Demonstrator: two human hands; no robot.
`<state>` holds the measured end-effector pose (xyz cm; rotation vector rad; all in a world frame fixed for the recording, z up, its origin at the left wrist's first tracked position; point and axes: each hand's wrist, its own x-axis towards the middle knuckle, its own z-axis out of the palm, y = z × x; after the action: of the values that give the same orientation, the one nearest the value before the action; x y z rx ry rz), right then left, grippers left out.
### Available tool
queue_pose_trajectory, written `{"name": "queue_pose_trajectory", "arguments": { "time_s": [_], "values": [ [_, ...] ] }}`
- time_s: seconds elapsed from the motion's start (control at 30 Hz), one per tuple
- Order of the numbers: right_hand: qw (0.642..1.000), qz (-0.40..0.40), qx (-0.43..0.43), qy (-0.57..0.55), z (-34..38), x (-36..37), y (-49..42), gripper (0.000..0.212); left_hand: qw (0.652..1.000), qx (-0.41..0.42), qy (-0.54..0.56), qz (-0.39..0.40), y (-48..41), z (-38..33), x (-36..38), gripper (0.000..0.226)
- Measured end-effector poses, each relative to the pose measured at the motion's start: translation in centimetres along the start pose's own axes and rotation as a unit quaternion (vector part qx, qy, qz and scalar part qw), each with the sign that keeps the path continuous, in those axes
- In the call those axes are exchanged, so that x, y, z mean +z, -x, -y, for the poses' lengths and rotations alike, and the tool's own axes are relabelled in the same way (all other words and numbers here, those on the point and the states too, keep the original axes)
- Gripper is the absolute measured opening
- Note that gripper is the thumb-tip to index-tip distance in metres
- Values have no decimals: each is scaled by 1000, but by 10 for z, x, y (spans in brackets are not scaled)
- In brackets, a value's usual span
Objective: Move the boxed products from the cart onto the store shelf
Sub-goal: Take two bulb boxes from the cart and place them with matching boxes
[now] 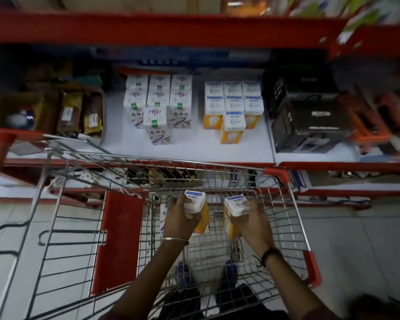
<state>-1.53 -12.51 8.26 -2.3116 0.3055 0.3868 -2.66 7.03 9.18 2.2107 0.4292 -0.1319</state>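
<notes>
Inside the wire cart point(284, 204), my left hand point(179, 219) grips a white and orange bulb box point(198, 205). My right hand point(252, 221) grips a second box of the same kind point(234, 207). Both boxes are held upright above the cart's mesh floor. Another box point(163, 215) stands in the cart, mostly hidden behind my left hand. On the white shelf point(194, 148) beyond the cart stand several matching white and orange boxes point(232, 107) in rows. To their left is a group of white boxes with red print point(158, 100).
Black boxes point(307, 112) fill the shelf's right part, and brown packets point(79, 112) its left. A red shelf edge point(148, 26) runs overhead. A lower shelf point(333, 185) sits behind the cart's front. The cart's red flap point(118, 239) hangs on its left side.
</notes>
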Motion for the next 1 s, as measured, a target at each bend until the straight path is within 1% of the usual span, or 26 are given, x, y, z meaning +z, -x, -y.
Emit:
{"name": "queue_pose_trajectory", "arguments": {
  "time_s": [0.17,0.3,0.4,0.47,0.6,0.73,0.83,1.0],
  "values": [
    [994,-88,-66,-17,38,-48,-8,50,995,72,30,-63,-22,-65,-20,43],
    [981,-162,-104,-38,67,-82,-23,56,985,119,58,-113,-51,-105,-28,38],
    [963,-232,-125,-51,82,-98,-44,56,977,128,85,-145,-78,-123,-26,38],
    [955,-260,-127,-69,88,-103,-64,57,974,133,87,-161,-95,-133,-22,38],
    [957,-263,-111,-54,94,-99,-106,61,974,124,71,-174,-123,-139,-6,40],
    [967,-240,-85,-20,91,-86,-137,55,980,83,62,-168,-145,-131,16,41],
    [973,-220,-69,-23,87,-78,-155,57,982,63,55,-170,-154,-128,28,40],
    [977,-203,-62,-19,84,-72,-171,60,985,60,30,-158,-162,-122,43,38]
  ]
}}
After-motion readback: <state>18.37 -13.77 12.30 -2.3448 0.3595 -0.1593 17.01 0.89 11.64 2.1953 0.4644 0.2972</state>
